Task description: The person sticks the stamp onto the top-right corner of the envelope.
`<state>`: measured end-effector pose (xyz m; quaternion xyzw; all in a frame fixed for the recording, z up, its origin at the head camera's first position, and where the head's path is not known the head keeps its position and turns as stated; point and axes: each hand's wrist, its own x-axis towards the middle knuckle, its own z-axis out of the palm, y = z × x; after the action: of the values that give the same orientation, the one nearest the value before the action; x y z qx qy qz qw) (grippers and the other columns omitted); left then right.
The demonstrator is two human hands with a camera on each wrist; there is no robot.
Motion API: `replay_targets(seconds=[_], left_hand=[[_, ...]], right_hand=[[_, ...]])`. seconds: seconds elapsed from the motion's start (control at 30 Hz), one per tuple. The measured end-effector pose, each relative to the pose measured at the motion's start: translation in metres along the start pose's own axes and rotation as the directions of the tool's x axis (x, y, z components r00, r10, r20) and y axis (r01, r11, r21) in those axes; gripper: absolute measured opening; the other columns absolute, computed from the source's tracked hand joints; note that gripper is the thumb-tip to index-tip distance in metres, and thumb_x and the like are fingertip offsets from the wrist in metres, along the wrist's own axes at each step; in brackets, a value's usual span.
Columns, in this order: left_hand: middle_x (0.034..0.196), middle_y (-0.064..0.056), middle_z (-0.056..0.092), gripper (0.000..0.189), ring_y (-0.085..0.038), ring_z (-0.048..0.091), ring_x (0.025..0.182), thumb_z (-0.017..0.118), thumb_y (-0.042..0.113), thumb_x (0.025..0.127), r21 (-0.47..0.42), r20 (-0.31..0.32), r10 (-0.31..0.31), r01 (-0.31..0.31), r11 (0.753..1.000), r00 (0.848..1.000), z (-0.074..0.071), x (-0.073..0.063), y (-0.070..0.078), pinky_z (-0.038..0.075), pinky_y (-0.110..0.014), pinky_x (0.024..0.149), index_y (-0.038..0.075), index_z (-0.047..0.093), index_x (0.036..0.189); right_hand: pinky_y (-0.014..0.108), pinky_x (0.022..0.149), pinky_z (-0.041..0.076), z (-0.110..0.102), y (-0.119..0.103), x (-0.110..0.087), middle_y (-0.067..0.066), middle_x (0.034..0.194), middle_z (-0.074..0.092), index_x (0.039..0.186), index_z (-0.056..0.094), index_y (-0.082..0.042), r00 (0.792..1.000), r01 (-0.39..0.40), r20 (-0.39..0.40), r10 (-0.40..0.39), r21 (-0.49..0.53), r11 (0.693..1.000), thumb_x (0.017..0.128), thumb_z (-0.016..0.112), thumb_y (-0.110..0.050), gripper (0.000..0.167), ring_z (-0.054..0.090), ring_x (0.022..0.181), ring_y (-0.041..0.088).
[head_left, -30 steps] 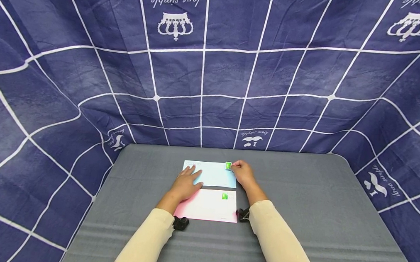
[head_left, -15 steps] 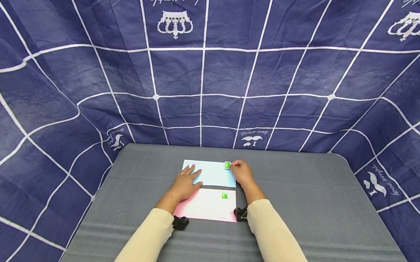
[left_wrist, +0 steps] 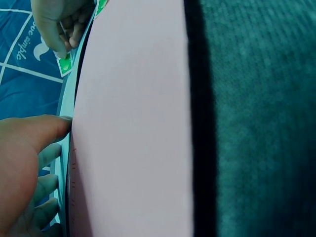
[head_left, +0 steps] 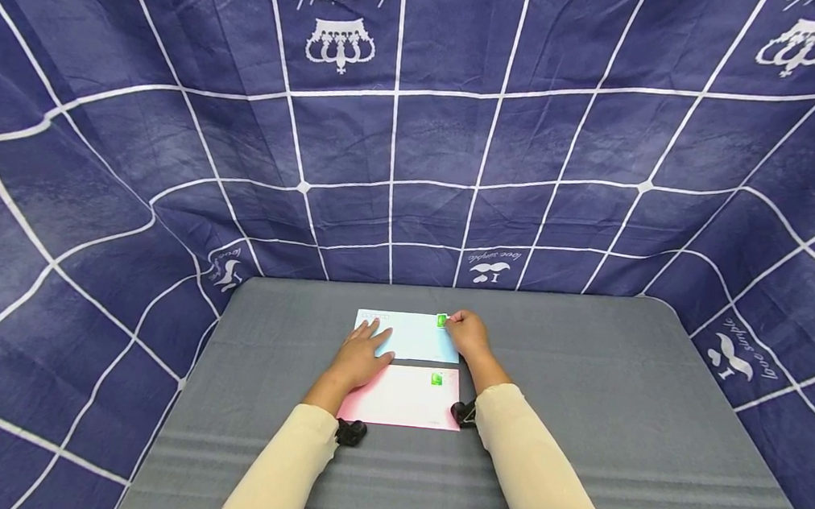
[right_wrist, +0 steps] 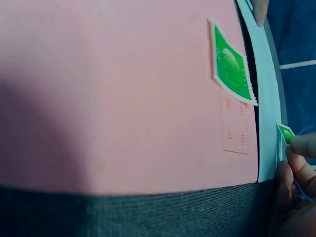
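A light-blue envelope (head_left: 414, 344) lies flat, farther back than a white and pink envelope (head_left: 402, 403). My left hand (head_left: 360, 359) rests on the left part of the blue envelope with fingers spread, its thumb near the gap between the two. My right hand (head_left: 469, 333) pinches a green stamp with a white edge (right_wrist: 286, 134) between thumb and fingertip, at the blue envelope's far right corner. In the right wrist view that stamp is tilted; whether its whole back touches the paper I cannot tell. Another green stamp (right_wrist: 231, 69) sits at the pink envelope's upper right, its edge slightly lifted.
Both envelopes lie on a grey cloth-covered table (head_left: 584, 399). A blue curtain with white lines (head_left: 432, 143) hangs behind and along the sides. Black wrist cameras, such as the one on the left wrist (head_left: 351, 433), hang low near the pink envelope.
The right wrist and forearm have shifted slightly to the left. The pinched stamp stays at the blue envelope's corner, and the left hand has kept its place.
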<state>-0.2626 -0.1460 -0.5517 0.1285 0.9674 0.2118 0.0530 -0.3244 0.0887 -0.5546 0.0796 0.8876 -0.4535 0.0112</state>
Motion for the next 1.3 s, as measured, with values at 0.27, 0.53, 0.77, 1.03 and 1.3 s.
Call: replay_targets(seconds=[0.27,0.53,0.77,1.03,1.3], left_hand=[[0.164,-0.019,0.032,0.057,-0.041,0.023,0.155,0.056,0.037,0.101,-0.003,0.004,-0.006,0.006,1.0,1.0,0.0,0.0,0.0,0.019,-0.053,0.128,0.011,0.047,0.152],[0.164,-0.018,0.032,0.057,-0.04,0.023,0.155,0.058,0.038,0.101,-0.002,0.006,-0.015,0.015,1.0,1.0,0.001,0.0,0.0,0.021,-0.056,0.126,0.012,0.048,0.151],[0.166,-0.017,0.029,0.058,-0.039,0.021,0.156,0.057,0.039,0.102,-0.005,0.014,-0.017,0.017,1.0,1.0,0.002,0.001,-0.002,0.018,-0.054,0.128,0.014,0.046,0.153],[0.166,-0.016,0.028,0.059,-0.039,0.02,0.156,0.056,0.04,0.102,-0.013,0.005,-0.017,0.017,1.0,1.0,0.004,0.001,-0.004,0.017,-0.053,0.128,0.014,0.046,0.153],[0.165,-0.018,0.03,0.058,-0.041,0.022,0.155,0.057,0.038,0.101,-0.01,-0.006,0.002,-0.002,1.0,1.0,0.004,0.001,-0.005,0.018,-0.054,0.127,0.012,0.047,0.152]], right_hand=[[0.035,0.074,0.047,0.003,-0.003,-0.001,0.015,0.092,0.066,0.086,0.067,-0.005,0.999,0.026,-0.026,-0.028,-0.059,0.998,0.093,0.062,-0.018,0.016,0.06,0.082,0.029],[0.037,0.072,0.047,0.006,-0.003,-0.002,0.015,0.087,0.062,0.081,0.066,-0.005,0.994,0.065,-0.077,-0.073,-0.111,0.992,0.089,0.063,-0.015,0.014,0.059,0.08,0.031],[0.04,0.075,0.048,0.011,-0.002,-0.002,0.014,0.089,0.06,0.08,0.063,-0.008,0.993,0.057,-0.091,-0.074,-0.175,0.983,0.089,0.06,-0.016,0.013,0.06,0.082,0.032],[0.042,0.078,0.049,0.012,-0.002,-0.002,0.013,0.091,0.058,0.081,0.062,-0.007,0.992,0.068,-0.09,-0.088,-0.201,0.977,0.089,0.059,-0.015,0.011,0.058,0.084,0.032],[0.041,0.076,0.049,0.01,0.002,0.0,0.012,0.091,0.059,0.084,0.062,-0.008,0.993,0.078,-0.073,-0.095,-0.201,0.976,0.091,0.061,-0.02,0.014,0.06,0.084,0.032]])
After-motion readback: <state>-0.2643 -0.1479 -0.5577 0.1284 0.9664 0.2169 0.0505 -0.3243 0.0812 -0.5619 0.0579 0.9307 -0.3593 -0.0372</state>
